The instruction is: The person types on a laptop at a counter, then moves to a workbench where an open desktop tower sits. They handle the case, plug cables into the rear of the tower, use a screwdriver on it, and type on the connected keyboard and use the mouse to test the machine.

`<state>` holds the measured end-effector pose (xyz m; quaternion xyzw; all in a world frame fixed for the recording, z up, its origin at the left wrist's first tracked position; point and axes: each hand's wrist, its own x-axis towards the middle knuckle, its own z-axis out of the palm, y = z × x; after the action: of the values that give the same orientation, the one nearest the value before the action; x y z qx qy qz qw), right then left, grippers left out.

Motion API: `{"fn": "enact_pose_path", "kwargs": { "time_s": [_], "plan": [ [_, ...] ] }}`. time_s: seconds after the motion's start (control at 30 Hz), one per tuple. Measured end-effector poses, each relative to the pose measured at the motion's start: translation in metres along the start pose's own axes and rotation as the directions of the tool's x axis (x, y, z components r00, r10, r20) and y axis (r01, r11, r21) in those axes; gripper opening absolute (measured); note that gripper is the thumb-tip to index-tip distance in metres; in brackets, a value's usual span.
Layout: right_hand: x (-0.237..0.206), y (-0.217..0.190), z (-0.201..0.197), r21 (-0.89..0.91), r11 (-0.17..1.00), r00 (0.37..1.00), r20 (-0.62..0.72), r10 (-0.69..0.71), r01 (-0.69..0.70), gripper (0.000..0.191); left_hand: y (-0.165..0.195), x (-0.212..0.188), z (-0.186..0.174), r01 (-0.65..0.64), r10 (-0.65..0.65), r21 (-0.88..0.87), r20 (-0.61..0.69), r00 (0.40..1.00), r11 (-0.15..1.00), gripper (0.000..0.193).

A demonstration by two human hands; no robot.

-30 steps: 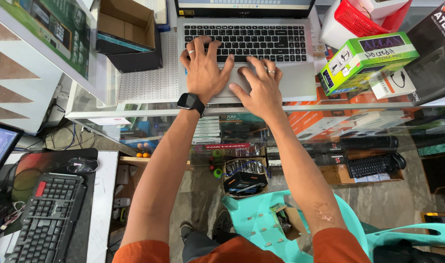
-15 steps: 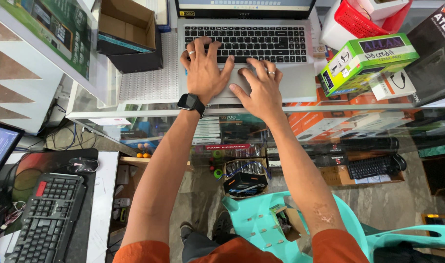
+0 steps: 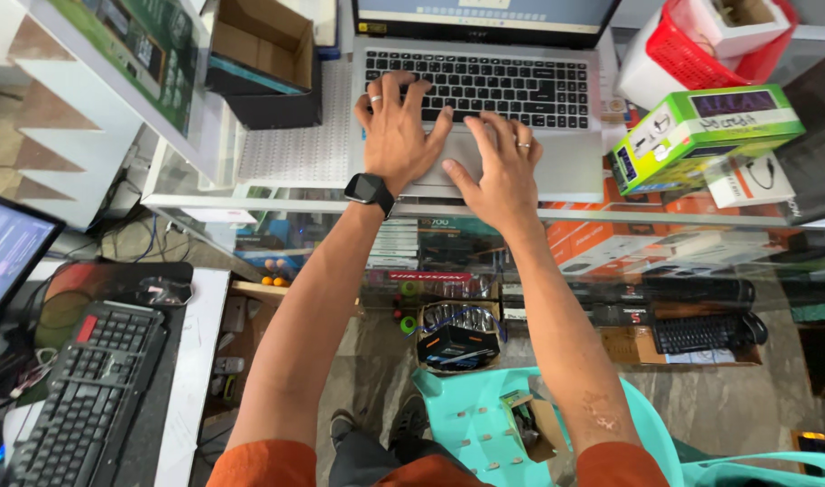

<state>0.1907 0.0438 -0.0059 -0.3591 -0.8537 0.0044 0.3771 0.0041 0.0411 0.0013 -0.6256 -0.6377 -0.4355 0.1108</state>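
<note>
My left hand (image 3: 396,135), a black square watch (image 3: 369,190) on its wrist, lies flat with its grip released, fingers spread on the black keys of the silver laptop (image 3: 484,113) on the glass table (image 3: 277,203). My right hand (image 3: 498,171), just beside it, rests equally slack, grasping nothing, palm over the touchpad and fingertips at the lowest keys.

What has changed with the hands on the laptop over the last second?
Almost nothing. The left hand lies as before, fingers on the laptop keys; the right hand stays over the touchpad area. Nothing was taken hold of or let go. The green box and open cardboard box have not shifted.
</note>
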Motion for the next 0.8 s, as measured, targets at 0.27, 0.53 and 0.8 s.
{"fn": "enact_pose_path", "kwargs": {
  "time_s": [0.27, 0.53, 0.8],
  "plan": [
    [-0.004, 0.007, 0.006, -0.045, 0.998, 0.992, -0.117, -0.056, 0.051, 0.048, 0.003, 0.001, -0.005, -0.088, 0.076, -0.074, -0.152, 0.985, 0.993, 0.023],
    [-0.012, 0.004, 0.001, 0.137, 0.987, 0.965, -0.258, -0.046, 0.083, 0.024, 0.013, -0.033, -0.044, 0.013, -0.04, -0.144, -0.185, 0.982, 0.99, 0.023],
    [-0.023, -0.082, 0.015, 0.294, 0.923, 0.941, -0.302, -0.155, 0.246, 0.012, 0.0, -0.125, -0.14, 0.099, -0.118, -0.128, -0.154, 0.981, 0.987, 0.029]
  ]
}}
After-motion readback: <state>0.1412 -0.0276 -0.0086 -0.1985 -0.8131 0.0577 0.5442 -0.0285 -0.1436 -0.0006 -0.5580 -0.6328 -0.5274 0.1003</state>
